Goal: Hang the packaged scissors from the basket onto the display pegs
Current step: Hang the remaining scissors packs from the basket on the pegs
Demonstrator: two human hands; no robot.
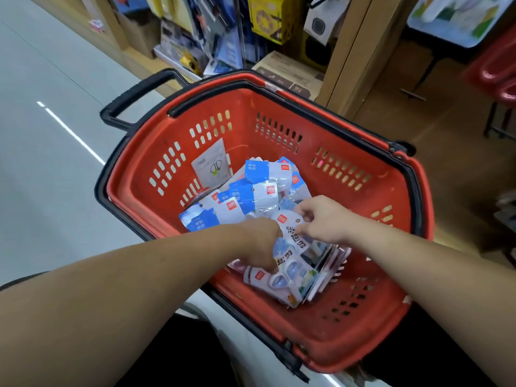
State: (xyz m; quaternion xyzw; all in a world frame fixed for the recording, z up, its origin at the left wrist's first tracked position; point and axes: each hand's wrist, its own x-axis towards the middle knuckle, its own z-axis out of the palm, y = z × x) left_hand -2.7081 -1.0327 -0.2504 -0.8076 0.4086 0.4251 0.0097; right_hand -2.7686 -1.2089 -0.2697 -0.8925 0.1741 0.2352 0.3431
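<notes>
While in the red basket (pixel 243 127), right hand (pixel 321 219) pinches white scissors pack (pixel 289 226) near its hang hole (pixel 298 220) | left hand (pixel 259 241): curled, hold unclear | advice: lift by the top, hole free.

The basket (pixel 279 113) is red-orange, its walls patterned with rows of short slots, its rim and handle (pixel 134 93) black. Inside, toward 12 o'clock, the blue-and-white packs (pixel 251 191) each carry a small red logo square. Toward 5 o'clock the white packs (pixel 290 227) show black lettering, a red logo and pale blue shapes. At 11 o'clock a grey-white packet (pixel 210 163) bears a yellow-green mark. The floor (pixel 42 163) at 9 o'clock is pale grey with a white streak. At 12 o'clock sits a yellow box (pixel 265 15) against tan shelving (pixel 351 51); at 2 o'clock, glossy red stools (pixel 499 68).
</notes>
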